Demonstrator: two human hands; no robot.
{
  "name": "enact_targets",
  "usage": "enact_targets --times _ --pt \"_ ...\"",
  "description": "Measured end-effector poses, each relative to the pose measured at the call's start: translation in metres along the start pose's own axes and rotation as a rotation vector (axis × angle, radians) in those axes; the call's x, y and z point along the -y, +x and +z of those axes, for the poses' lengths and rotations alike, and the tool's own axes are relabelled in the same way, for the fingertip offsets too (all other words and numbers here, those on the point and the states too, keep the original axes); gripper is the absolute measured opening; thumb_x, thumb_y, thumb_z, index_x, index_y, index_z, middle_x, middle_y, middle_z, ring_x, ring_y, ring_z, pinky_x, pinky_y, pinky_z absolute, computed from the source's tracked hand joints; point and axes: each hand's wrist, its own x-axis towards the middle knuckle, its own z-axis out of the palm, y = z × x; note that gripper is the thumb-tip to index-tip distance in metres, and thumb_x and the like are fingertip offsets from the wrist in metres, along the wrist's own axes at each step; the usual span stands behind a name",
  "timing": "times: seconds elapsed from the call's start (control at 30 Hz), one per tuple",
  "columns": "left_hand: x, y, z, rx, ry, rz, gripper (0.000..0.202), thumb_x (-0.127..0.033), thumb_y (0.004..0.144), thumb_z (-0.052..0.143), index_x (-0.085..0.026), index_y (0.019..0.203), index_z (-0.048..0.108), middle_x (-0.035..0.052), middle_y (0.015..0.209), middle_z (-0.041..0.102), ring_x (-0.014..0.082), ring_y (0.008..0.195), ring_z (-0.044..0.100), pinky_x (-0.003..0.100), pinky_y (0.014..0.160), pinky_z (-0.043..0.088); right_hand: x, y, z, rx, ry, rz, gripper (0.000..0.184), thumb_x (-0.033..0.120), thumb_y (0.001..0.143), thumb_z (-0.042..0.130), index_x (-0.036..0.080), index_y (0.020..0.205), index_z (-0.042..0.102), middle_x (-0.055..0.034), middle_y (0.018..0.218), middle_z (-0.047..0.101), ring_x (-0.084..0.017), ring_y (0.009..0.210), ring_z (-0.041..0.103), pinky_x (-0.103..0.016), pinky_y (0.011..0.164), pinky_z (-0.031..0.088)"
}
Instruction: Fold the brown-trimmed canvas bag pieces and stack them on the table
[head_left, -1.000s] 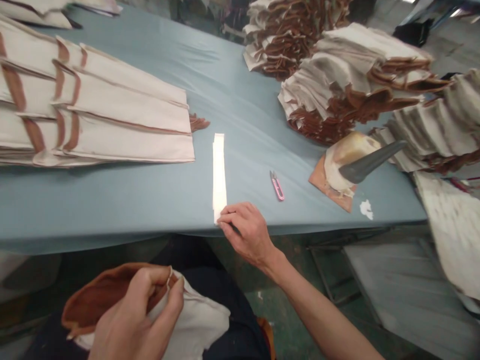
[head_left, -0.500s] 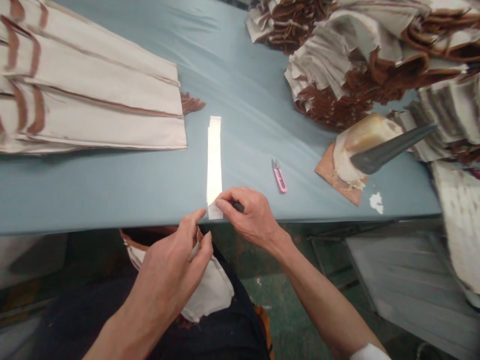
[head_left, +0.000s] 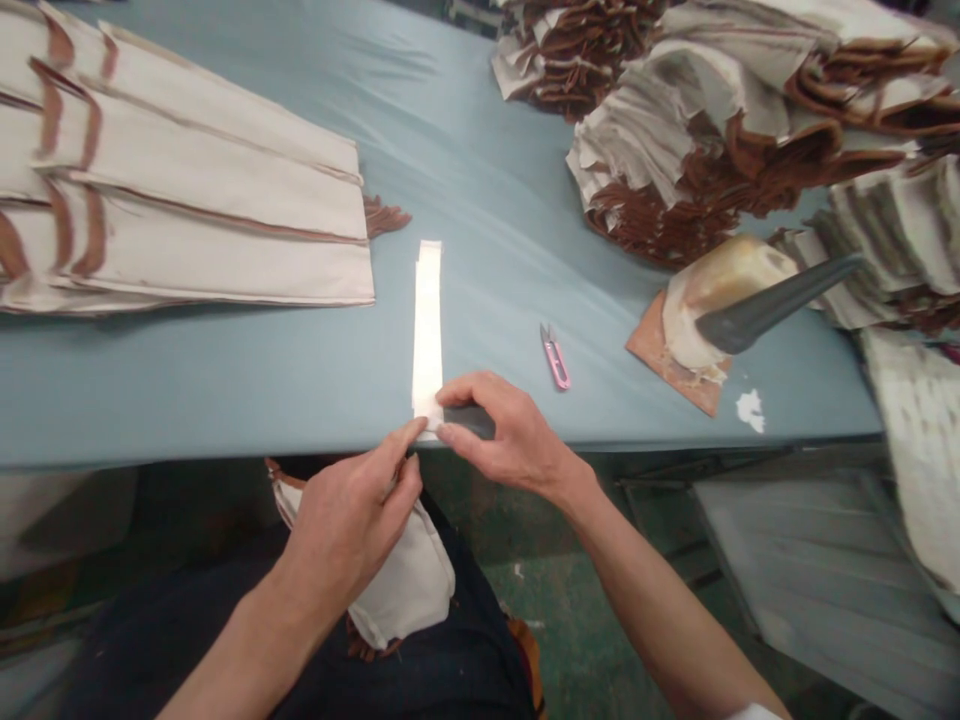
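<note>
A narrow white strip lies lengthwise on the blue-grey table, its near end at the table's front edge. My right hand pinches that near end, with a dark object partly hidden under its fingers. My left hand has thumb and forefinger pinched together at the same end of the strip, touching the right fingertips. A cream fabric piece with brown trim rests on my lap below the left hand.
Flat cream bags with brown trim are stacked at the left. Heaps of folded cream-and-brown pieces fill the back right. Pink thread snips lie right of the strip. A glue block with a grey handle sits on brown card.
My left hand rose from the fabric on my lap to the strip's near end and met the right fingertips. The right hand stayed at the strip.
</note>
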Motion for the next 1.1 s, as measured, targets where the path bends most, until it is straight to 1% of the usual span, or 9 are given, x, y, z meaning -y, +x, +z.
enact_targets --times 0.07,0.13,0.27,0.4,0.53,0.63,0.83,0.97,1.1 --pt "-0.001 0.000 -0.001 0.008 -0.040 -0.028 0.053 -0.035 0.105 0.047 -0.024 0.148 0.076 0.0057 0.082 0.084 0.0286 0.072 0.080 0.033 0.063 0.046 -0.001 -0.007 0.001 -0.016 -0.075 -0.111 0.017 0.029 0.101 0.075 0.020 0.114 0.071 -0.0129 0.121 0.081 -0.027 0.116 0.075 -0.043 0.104 0.058" --pt "-0.002 0.000 -0.001 0.014 -0.103 -0.066 0.054 -0.036 0.104 0.048 -0.023 0.148 0.076 0.0024 0.071 0.077 0.0240 0.061 0.072 0.031 0.061 0.043 -0.002 -0.010 0.005 -0.057 -0.161 -0.150 0.019 0.028 0.099 0.078 0.018 0.113 0.070 -0.0160 0.124 0.080 -0.029 0.118 0.073 -0.045 0.105 0.058" --pt "-0.001 0.000 0.001 0.000 -0.267 -0.121 0.054 -0.036 0.102 0.049 -0.018 0.144 0.078 -0.0033 0.063 0.062 0.0174 0.052 0.054 0.028 0.058 0.037 -0.003 -0.009 0.014 -0.099 -0.292 -0.114 0.012 0.027 0.098 0.079 0.020 0.104 0.071 -0.0151 0.124 0.079 -0.030 0.114 0.071 -0.046 0.101 0.057" --pt "0.003 -0.001 0.005 -0.008 -0.338 -0.106 0.055 -0.039 0.103 0.049 -0.013 0.144 0.075 -0.0071 0.061 0.051 0.0159 0.054 0.051 0.026 0.057 0.039 -0.002 -0.008 0.019 -0.071 -0.309 -0.047 0.006 0.024 0.100 0.076 0.023 0.097 0.072 -0.0119 0.126 0.079 -0.028 0.114 0.069 -0.046 0.100 0.056" --pt "0.005 -0.004 0.007 -0.037 -0.352 -0.112 0.060 -0.040 0.105 0.049 -0.007 0.152 0.063 -0.0108 0.060 0.044 0.0153 0.053 0.051 0.024 0.057 0.043 0.003 -0.007 0.021 -0.075 -0.322 -0.054 0.012 0.021 0.104 0.070 0.023 0.093 0.072 -0.0129 0.133 0.079 -0.030 0.122 0.066 -0.048 0.104 0.053" --pt "0.005 -0.009 0.006 -0.085 -0.316 -0.120 0.059 -0.041 0.105 0.049 -0.007 0.152 0.061 -0.0111 0.061 0.047 0.0155 0.055 0.056 0.024 0.061 0.048 0.003 -0.003 0.022 -0.059 -0.282 -0.060 0.015 0.017 0.104 0.068 0.024 0.091 0.071 -0.0104 0.130 0.082 -0.030 0.123 0.067 -0.048 0.106 0.050" --pt "0.003 -0.015 0.001 -0.113 -0.189 -0.095 0.050 -0.042 0.105 0.047 -0.013 0.141 0.068 -0.0094 0.058 0.053 0.0170 0.053 0.061 0.025 0.062 0.050 -0.006 0.009 0.020 -0.080 -0.187 0.055 0.010 0.024 0.105 0.066 0.024 0.095 0.069 -0.0044 0.101 0.084 -0.023 0.100 0.074 -0.039 0.097 0.050" --pt "-0.001 -0.007 -0.007 -0.040 -0.056 -0.061 0.051 -0.036 0.105 0.045 -0.016 0.145 0.068 -0.0048 0.061 0.065 0.0210 0.056 0.068 0.028 0.062 0.049 -0.011 0.018 0.018 -0.099 -0.142 0.180 0.017 0.031 0.110 0.059 0.024 0.096 0.065 -0.0004 0.090 0.081 -0.018 0.081 0.072 -0.034 0.088 0.049" --pt "-0.008 0.009 -0.016 0.074 0.109 -0.036 0.053 -0.026 0.104 0.047 -0.021 0.153 0.067 0.0029 0.074 0.079 0.0271 0.070 0.079 0.030 0.065 0.051 -0.012 0.029 0.015 -0.071 -0.128 0.282 0.016 0.035 0.111 0.057 0.025 0.100 0.063 0.0024 0.082 0.079 -0.018 0.073 0.070 -0.031 0.076 0.045"
